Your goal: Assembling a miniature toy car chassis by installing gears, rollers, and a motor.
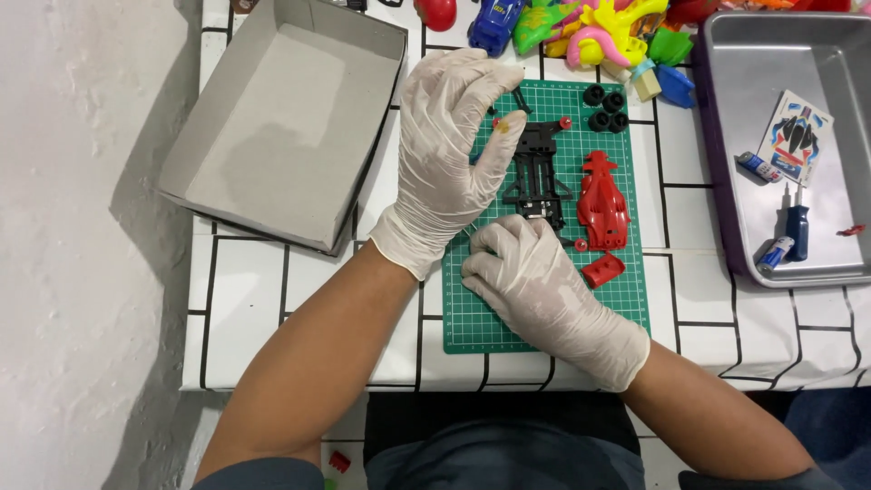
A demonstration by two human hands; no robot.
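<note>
Two gloved hands were seen over a green cutting mat [472, 318], with a black toy car chassis [537, 172] laid lengthwise between them. The left hand [451, 145] was spread flat, its fingers open and extended, resting against the chassis from nine o'clock; nothing was gripped by it. The right hand [531, 272] was curled at the near end of the chassis, at six o'clock, with its fingers bent down onto the frame; whether a small part was pinched beneath them could not be told.

At three o'clock of the chassis a red car body shell [602, 201] was laid, with a smaller red piece [602, 269] just below it. Four black tyres [605, 108] were grouped at one o'clock on the mat. A grey cardboard box lid [272, 118] was placed at ten o'clock, and a metal tray [726, 181] holding a screwdriver [797, 227], small batteries [758, 166] and a sticker sheet [797, 134] was set at three o'clock. Bright plastic toys [590, 32] were heaped at twelve o'clock.

It was judged that the chassis would be best steadied flat by the open palm, so that the near end could be worked without the frame tipping, and that loose small parts should be kept on the mat and away from the table edge.
</note>
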